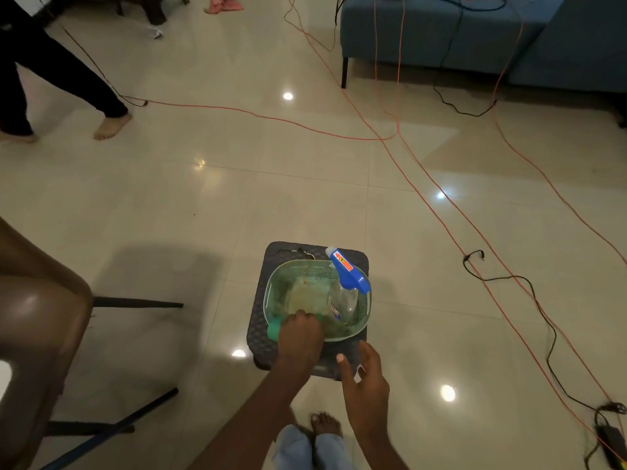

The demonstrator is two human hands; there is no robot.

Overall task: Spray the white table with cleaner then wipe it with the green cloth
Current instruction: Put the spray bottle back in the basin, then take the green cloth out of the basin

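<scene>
Head view. Left hand [300,329] reaches into the near-left corner of the green basket [271,293], fingers curled over a green item [275,330] at the rim; probably the green cloth, cannot confirm. Right hand [364,378] hovers just near-right of the basket, fingers loosely spread, holding nothing. Spray bottle [347,274] stands tilted in the basket's far-right corner, beyond both hands, blue head poking over the rim. Basket sits on a dark stool [261,340]. White table not in view.

Risks, judged:
- Pulling the cloth may drag the light basket off the stool, since the right hand is not steadying it.
- The tilted bottle could topple.
- Orange cables [441,212] on the floor, right of the hands: trip hazard.
</scene>
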